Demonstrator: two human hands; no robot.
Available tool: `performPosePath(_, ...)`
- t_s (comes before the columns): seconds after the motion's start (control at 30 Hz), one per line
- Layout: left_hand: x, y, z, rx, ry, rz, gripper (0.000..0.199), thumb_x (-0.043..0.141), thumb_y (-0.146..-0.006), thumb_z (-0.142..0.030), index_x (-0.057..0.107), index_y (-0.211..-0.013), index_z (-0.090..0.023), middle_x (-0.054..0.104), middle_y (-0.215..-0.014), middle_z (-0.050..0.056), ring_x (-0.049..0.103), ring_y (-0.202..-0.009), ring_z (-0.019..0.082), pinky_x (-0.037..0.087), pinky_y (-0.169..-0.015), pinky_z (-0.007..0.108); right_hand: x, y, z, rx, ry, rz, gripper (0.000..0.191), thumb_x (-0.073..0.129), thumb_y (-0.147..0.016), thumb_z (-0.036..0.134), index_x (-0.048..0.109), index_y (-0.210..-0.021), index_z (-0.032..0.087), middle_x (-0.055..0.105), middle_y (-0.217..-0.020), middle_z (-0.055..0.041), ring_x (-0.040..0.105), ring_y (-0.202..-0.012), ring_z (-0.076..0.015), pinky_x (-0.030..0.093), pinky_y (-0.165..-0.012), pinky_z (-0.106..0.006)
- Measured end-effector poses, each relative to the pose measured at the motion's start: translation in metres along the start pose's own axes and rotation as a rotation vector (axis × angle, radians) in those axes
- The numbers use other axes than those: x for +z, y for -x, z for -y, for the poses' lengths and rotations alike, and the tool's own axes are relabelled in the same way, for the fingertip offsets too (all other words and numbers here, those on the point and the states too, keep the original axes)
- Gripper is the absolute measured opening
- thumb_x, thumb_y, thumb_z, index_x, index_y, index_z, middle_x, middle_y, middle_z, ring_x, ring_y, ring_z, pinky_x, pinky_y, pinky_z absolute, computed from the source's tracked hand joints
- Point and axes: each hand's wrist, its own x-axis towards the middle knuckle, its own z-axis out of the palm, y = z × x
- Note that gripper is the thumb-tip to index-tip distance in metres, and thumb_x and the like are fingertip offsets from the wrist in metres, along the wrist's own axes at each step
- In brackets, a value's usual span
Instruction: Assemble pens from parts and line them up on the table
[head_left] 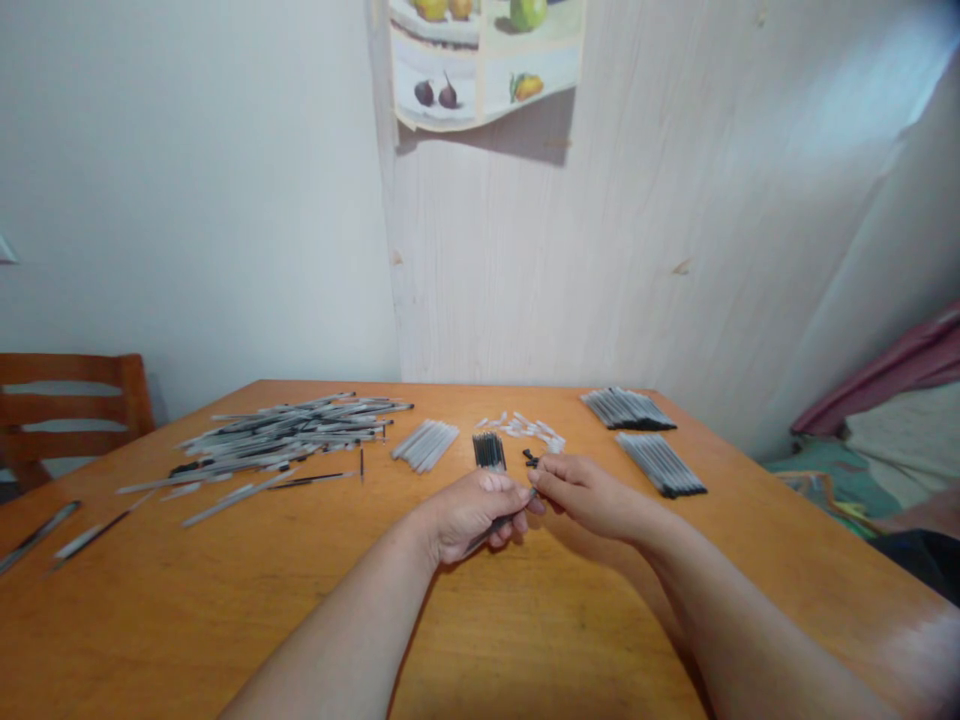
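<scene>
My left hand (480, 512) is closed round a pen, whose grey barrel shows along the palm and under the fingers. The fingertips of my right hand (574, 490) pinch at the pen's end, close against the left thumb. Just beyond the hands lie a row of dark refills (490, 451) and a few small black pieces (529, 457). Behind these, small white caps (525, 426) are scattered. To their left is a row of clear pen barrels (425, 445).
A large loose pile of pens (292, 430) covers the table's (300, 620) left back part. Two neat pen rows (628, 408) with black ends lie at the right. A wooden chair (75, 410) stands beyond the left edge, and cloth is heaped at the right.
</scene>
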Motion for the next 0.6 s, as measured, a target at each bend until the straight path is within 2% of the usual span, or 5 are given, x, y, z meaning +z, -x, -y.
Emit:
performPosePath(0.1, 0.0008, 0.0005, -0.0003, 0.009, -0.004, -0.005, 0.046, 0.070, -0.076, -0.054, 0.067, -0.087, -0.010, 0.061, -0.067, 0.003, 0.044, -0.046, 0.005, 0.028, -0.045, 0.021, 0.0031, -0.0024, -0.0024, -0.028, -0.050, 0.041, 0.051, 0.036, -0.097, 0.054, 0.054, -0.065, 0.018, 0.049, -0.060, 0.0018, 0.042, -0.058, -0.0113, 0.033, -0.057, -0.025)
performPosePath(0.2, 0.0001, 0.0002, -0.0003, 0.018, 0.008, -0.012, 0.047, 0.069, -0.076, -0.055, 0.067, -0.090, -0.010, 0.061, -0.068, 0.003, 0.045, -0.048, 0.006, 0.029, -0.046, 0.021, 0.0027, -0.0025, -0.0029, -0.005, -0.081, -0.009, 0.053, 0.032, -0.097, 0.055, 0.054, -0.066, 0.018, 0.050, -0.061, 0.0011, 0.043, -0.057, -0.0115, 0.034, -0.057, -0.026)
performPosePath(0.27, -0.0008, -0.0002, -0.0001, 0.019, 0.020, -0.013, 0.048, 0.069, -0.077, -0.055, 0.067, -0.093, -0.010, 0.061, -0.068, 0.003, 0.045, -0.048, 0.006, 0.029, -0.046, 0.021, 0.0007, -0.0010, -0.0015, 0.021, -0.100, -0.053, 0.048, 0.036, -0.097, 0.054, 0.055, -0.070, 0.018, 0.052, -0.064, 0.0004, 0.047, -0.059, -0.0120, 0.037, -0.058, -0.026)
performPosePath(0.37, -0.0014, -0.0008, 0.0003, 0.015, 0.019, -0.014, 0.048, 0.067, -0.078, -0.055, 0.067, -0.095, -0.010, 0.060, -0.068, 0.003, 0.045, -0.049, 0.006, 0.029, -0.046, 0.021, -0.0017, 0.0013, 0.0013, 0.041, -0.139, -0.037, 0.039, 0.044, -0.095, 0.051, 0.055, -0.075, 0.018, 0.055, -0.070, -0.0003, 0.052, -0.062, -0.0123, 0.040, -0.058, -0.026)
performPosePath(0.6, -0.0009, -0.0012, 0.0011, 0.029, -0.005, -0.022, 0.046, 0.068, -0.077, -0.054, 0.066, -0.092, -0.010, 0.059, -0.067, 0.002, 0.044, -0.047, 0.006, 0.028, -0.045, 0.021, 0.0029, -0.0017, -0.0008, -0.033, -0.019, -0.008, 0.049, 0.036, -0.098, 0.052, 0.057, -0.069, 0.018, 0.049, -0.062, 0.0013, 0.045, -0.059, -0.0114, 0.034, -0.058, -0.025)
